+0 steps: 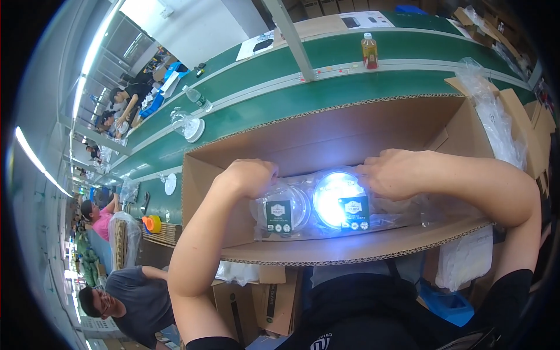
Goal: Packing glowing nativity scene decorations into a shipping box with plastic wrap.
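Note:
A long open cardboard box [326,251] lies in front of me, and both my hands reach down into it. Inside are round clear plastic items in clear wrap, with dark green labels. The left item [298,204] is unlit; the right item [330,201] glows bright white-blue. My left hand [252,177] is closed above the unlit item, its fingertips mostly turned away. Beside the glowing item, my right hand [394,174] has its fingers curled at the wrap's edge. What either hand grips is hidden.
Beyond the box runs a green workbench [251,108] holding a clear bottle [197,98], a clear round item with a white base [188,126] and an amber drink bottle [370,51]. A metal post [290,38] rises there. A person in grey [140,297] is at lower left.

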The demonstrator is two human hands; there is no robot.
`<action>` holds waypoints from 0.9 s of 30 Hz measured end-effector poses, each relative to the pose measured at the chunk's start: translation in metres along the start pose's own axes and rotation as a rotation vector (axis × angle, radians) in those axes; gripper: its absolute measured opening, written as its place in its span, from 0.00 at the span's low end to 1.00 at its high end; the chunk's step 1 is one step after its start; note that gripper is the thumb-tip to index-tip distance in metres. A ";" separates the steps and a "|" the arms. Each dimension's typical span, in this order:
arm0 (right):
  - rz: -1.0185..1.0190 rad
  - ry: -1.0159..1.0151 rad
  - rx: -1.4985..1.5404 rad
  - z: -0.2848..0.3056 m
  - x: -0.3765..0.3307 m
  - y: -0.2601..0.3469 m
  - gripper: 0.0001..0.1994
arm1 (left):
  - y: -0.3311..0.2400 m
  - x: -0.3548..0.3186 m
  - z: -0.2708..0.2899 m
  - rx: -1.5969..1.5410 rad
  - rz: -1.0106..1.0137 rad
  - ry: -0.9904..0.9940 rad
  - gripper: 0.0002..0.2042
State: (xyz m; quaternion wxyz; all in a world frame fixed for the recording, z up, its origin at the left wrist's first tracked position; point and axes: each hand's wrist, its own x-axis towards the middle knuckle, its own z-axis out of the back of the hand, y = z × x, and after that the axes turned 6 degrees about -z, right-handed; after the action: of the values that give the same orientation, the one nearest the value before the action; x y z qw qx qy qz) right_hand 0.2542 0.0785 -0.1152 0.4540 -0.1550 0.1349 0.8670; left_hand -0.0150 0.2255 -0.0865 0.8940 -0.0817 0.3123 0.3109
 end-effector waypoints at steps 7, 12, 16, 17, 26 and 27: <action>0.020 0.008 -0.002 -0.008 0.002 -0.001 0.18 | 0.001 0.001 0.002 0.035 0.009 0.054 0.14; 0.023 0.016 0.027 -0.013 0.002 -0.002 0.20 | -0.010 0.000 0.010 -0.014 0.048 0.114 0.14; 0.035 0.018 0.029 -0.014 0.005 -0.002 0.21 | -0.006 -0.001 0.009 -0.046 0.022 0.125 0.14; 0.033 0.018 0.028 -0.014 0.004 -0.001 0.21 | -0.005 -0.001 0.008 -0.041 0.011 0.119 0.13; -0.018 0.076 0.157 -0.015 0.007 -0.003 0.23 | -0.008 0.001 0.008 0.003 -0.017 0.141 0.12; -0.029 0.081 0.161 -0.019 0.006 -0.004 0.23 | -0.009 0.002 0.008 -0.002 -0.029 0.162 0.12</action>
State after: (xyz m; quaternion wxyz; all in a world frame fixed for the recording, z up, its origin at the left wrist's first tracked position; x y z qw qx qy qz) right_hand 0.2572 0.0786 -0.1350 0.4719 -0.1550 0.2202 0.8395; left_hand -0.0045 0.2217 -0.0821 0.8700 -0.1122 0.3821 0.2905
